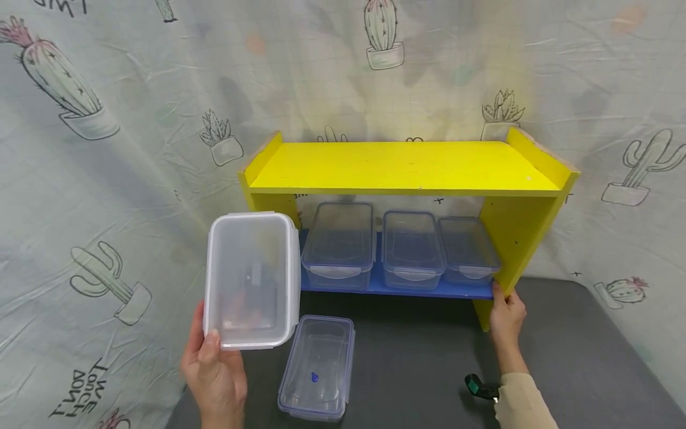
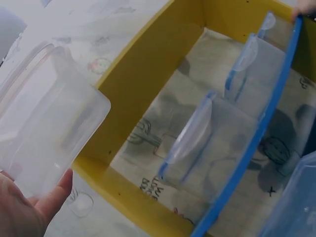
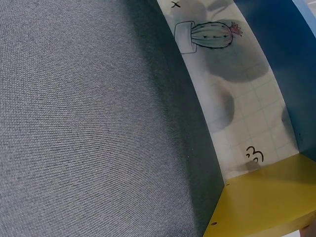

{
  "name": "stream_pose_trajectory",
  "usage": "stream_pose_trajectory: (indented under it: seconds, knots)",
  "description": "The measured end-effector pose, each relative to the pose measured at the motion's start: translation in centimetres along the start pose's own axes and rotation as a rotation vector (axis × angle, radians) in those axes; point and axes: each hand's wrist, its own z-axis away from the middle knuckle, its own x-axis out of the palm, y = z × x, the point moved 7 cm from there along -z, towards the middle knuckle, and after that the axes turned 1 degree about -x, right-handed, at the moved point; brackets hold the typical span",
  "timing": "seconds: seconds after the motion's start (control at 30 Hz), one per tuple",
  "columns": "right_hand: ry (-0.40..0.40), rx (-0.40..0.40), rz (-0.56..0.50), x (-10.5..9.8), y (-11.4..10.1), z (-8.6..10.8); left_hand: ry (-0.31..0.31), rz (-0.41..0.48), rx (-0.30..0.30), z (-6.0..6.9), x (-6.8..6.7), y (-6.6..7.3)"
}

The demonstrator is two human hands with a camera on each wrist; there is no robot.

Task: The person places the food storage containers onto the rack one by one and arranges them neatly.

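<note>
My left hand (image 1: 217, 378) holds a clear plastic food container with a whitish rim (image 1: 252, 280) by its lower left corner, thumb on the near face. The container is raised in front of the left end of a yellow shelf (image 1: 407, 167), and the left wrist view shows its translucent side (image 2: 49, 118). At the shelf's right end, my right hand (image 1: 506, 313) grips the lower corner where the blue board (image 1: 377, 286) meets the side panel. On that board stand three lidded containers: a large one (image 1: 339, 244), a middle one (image 1: 412, 247) and a smaller one (image 1: 468, 247).
Another clear container with a bluish rim (image 1: 316, 369) lies on the dark grey table (image 1: 412, 351) before the shelf, a small blue mark on it. A black strap (image 1: 479, 387) is at the right wrist. Behind hangs a cactus-print sheet (image 1: 177, 71).
</note>
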Motion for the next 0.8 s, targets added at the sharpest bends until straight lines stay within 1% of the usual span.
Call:
stream_pose_trajectory:
  seconds: [0.13,0.33,0.6,0.8]
  knots:
    - [-0.010,-0.004,0.000,0.2,0.0,0.0,0.004,0.002,0.013,-0.5,0.8,0.0]
    - [-0.003,0.003,-0.027,0.0,0.1,-0.2,0.040,-0.042,-0.018,-1.2,1.7,-0.5]
    - [0.000,0.001,-0.029,-0.2,-0.2,-0.3,-0.011,-0.003,-0.029,-2.4,3.6,-0.9]
    - [-0.008,-0.003,-0.012,-0.1,0.0,-0.1,-0.019,0.003,-0.037,-3.1,4.3,-1.3]
